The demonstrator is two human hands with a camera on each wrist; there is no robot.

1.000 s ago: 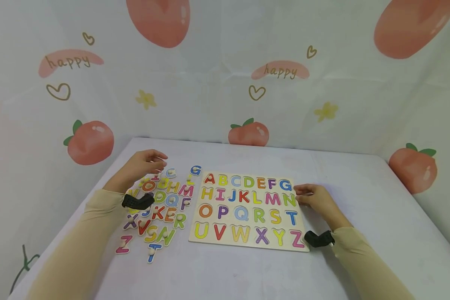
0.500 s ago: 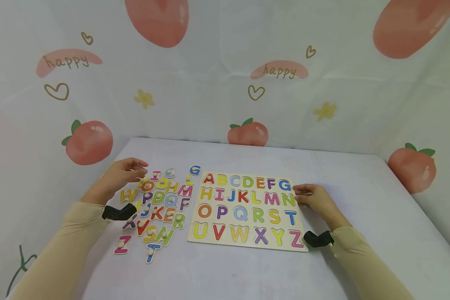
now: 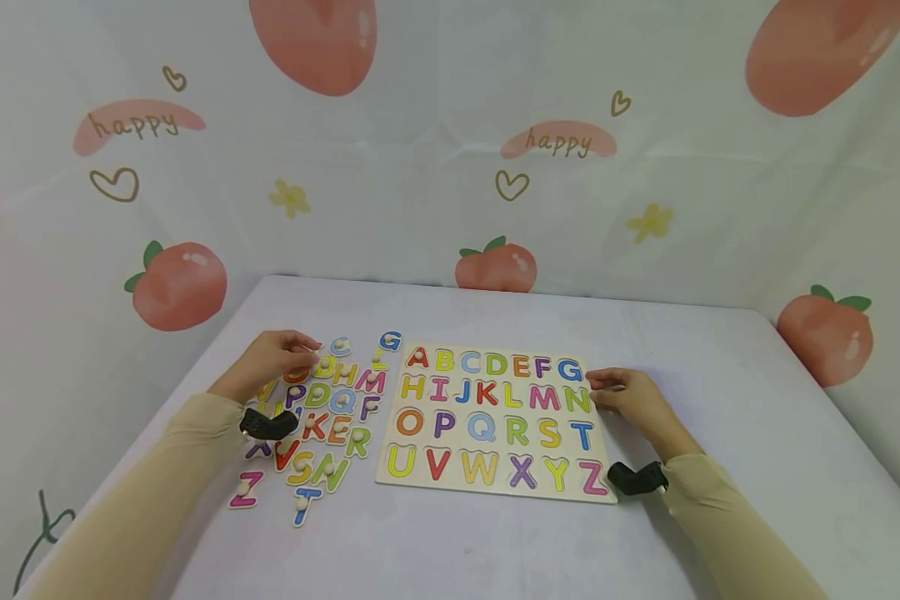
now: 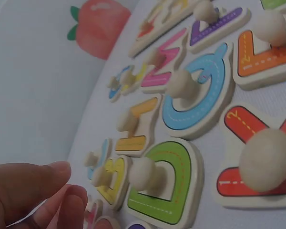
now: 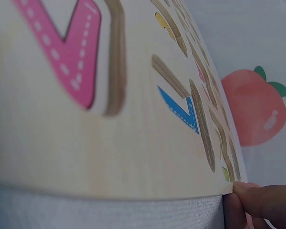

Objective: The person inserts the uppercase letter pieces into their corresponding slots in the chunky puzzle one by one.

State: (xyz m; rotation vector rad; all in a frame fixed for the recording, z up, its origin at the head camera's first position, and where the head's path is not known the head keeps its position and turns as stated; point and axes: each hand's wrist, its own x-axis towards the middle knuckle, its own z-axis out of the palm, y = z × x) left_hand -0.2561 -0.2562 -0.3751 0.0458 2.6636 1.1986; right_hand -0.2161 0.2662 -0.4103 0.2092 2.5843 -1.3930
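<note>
My left hand (image 3: 270, 362) hovers at the far left of the loose letter pieces, fingers bent and thumb apart from them, with nothing between. In the left wrist view its fingertips (image 4: 76, 193) are beside the yellow B (image 4: 115, 179), and a pink piece (image 4: 93, 210) is partly hidden below them. The green D (image 4: 169, 186) lies nearby. Each piece has a round wooden knob. With thumb and fingers, my right hand (image 3: 626, 396) grips the right edge of the wooden alphabet puzzle board (image 3: 495, 492), near the N slot. A red A piece (image 3: 417, 357) with a knob sits in the board's first slot.
Loose pieces spread left of the board, among them a blue G (image 3: 391, 340) by its far corner, a pink Z (image 3: 246, 489) and a blue T (image 3: 304, 506) toward the front. A white cloth (image 3: 495, 550) covers the table; a printed curtain (image 3: 420, 167) hangs behind.
My left hand first drew left and back toward me from over the pieces, then returned right, now covering the pink I. My right hand stays on the board's edge.
</note>
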